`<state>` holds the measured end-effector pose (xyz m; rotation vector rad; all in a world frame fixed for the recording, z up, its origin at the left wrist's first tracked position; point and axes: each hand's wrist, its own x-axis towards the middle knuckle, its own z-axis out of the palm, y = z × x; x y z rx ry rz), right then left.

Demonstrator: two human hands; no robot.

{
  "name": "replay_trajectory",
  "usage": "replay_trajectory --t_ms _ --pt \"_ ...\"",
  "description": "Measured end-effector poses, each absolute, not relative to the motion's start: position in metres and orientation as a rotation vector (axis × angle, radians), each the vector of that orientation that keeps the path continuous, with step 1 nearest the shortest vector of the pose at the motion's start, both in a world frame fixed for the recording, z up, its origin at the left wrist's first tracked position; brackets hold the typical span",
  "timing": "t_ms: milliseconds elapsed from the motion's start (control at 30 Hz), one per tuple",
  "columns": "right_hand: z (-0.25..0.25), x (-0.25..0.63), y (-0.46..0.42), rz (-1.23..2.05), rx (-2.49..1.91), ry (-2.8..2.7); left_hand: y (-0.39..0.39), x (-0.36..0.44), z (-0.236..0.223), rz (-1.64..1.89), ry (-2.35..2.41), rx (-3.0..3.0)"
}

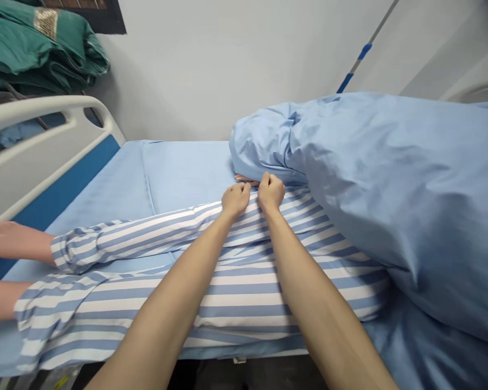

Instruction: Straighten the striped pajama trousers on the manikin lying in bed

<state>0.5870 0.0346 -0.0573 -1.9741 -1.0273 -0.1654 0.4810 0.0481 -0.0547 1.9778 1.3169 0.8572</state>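
A figure in blue-and-white striped trousers [244, 287] lies on the bed, bare feet [18, 239] to the left. I cannot tell whether it is a person or a manikin. My left hand [236, 199] is closed on the trousers along the far leg. Close by on the right, my right hand [271, 190] is also closed at the trousers' far side, near the quilt's edge. The fingertips of both hands are hidden. Just beyond them, fingers of the figure's hand [246, 179] show from under a light blue quilt [370, 157], which is bunched over the upper body.
A light blue sheet [187, 168] covers the mattress. The bed's white-and-blue end board [44, 157] stands at the left, with folded green fabric [44, 49] beyond it. A white wall [228, 70] runs behind the bed. The quilt hangs over the near side at right.
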Motion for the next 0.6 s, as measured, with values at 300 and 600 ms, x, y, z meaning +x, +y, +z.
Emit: replay_trajectory --t_ms 300,600 --pt "-0.050 0.579 0.031 -0.112 -2.037 -1.025 0.016 0.316 -0.038 0.857 1.180 1.774" --pt "-0.048 0.578 0.030 -0.068 -2.098 -1.028 -0.071 0.138 -0.055 0.884 1.592 1.698"
